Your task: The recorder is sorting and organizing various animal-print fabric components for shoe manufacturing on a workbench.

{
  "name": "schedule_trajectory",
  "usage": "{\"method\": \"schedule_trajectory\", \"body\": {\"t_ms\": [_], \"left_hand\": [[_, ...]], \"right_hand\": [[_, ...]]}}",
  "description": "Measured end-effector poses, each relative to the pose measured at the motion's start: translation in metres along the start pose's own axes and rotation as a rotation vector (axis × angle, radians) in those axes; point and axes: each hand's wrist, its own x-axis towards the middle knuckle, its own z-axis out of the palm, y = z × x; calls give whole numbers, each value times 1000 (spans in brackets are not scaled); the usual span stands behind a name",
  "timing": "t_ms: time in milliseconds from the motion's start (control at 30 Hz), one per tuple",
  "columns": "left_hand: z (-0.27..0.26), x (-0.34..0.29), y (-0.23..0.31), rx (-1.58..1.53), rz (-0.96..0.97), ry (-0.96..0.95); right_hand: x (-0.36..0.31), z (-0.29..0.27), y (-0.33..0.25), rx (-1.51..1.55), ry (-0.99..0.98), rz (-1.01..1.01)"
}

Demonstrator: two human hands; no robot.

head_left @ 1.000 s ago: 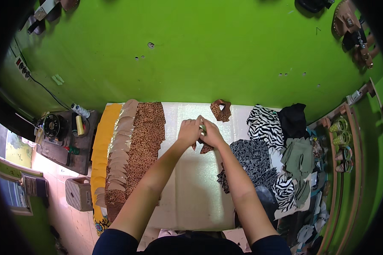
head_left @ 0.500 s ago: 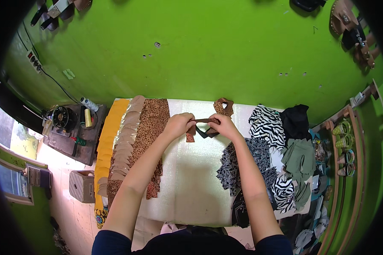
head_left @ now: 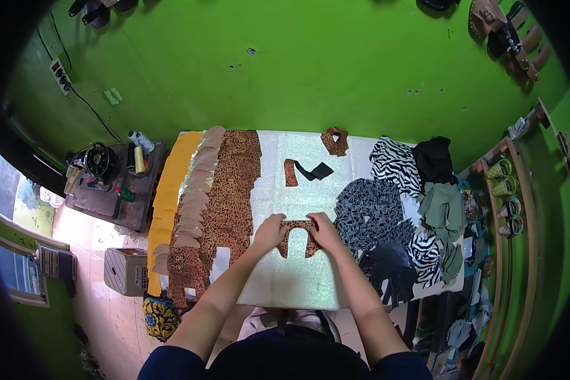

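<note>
A U-shaped leopard-print cut piece (head_left: 299,224) lies near the middle of the white table, its opening toward me. My left hand (head_left: 271,233) grips its left upper corner, and my right hand (head_left: 324,232) grips the right one. Farther off, a bent strip piece (head_left: 290,172), brown print at one end and black at the other, rests on the sheet. Behind it to the right sits another leopard-print piece (head_left: 340,149) with a hole in it. Overlapping rows of leopard-print pieces (head_left: 234,171) run along the left of the table.
Yellow pieces (head_left: 173,190) line the table's left edge. On the right are dark patterned pieces (head_left: 367,209), zebra-print pieces (head_left: 392,164) and olive fabric (head_left: 442,206). A side table (head_left: 142,206) holds thread spools; a box (head_left: 125,271) stands below. Right is a shoe rack (head_left: 531,253).
Both hands have come nearer to me. The brown-and-black strip they held now lies farther back on the table, and they grip the U-shaped leopard-print piece instead. The view has shifted.
</note>
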Motion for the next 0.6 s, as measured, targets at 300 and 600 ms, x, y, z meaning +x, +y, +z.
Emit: {"method": "schedule_trajectory", "body": {"t_ms": [300,600], "left_hand": [[52,-42,-14,756,177,141],[55,-46,21,707,375,292]], "right_hand": [[-52,63,-5,-550,112,-118],[-69,47,-17,-367,313,-277]]}}
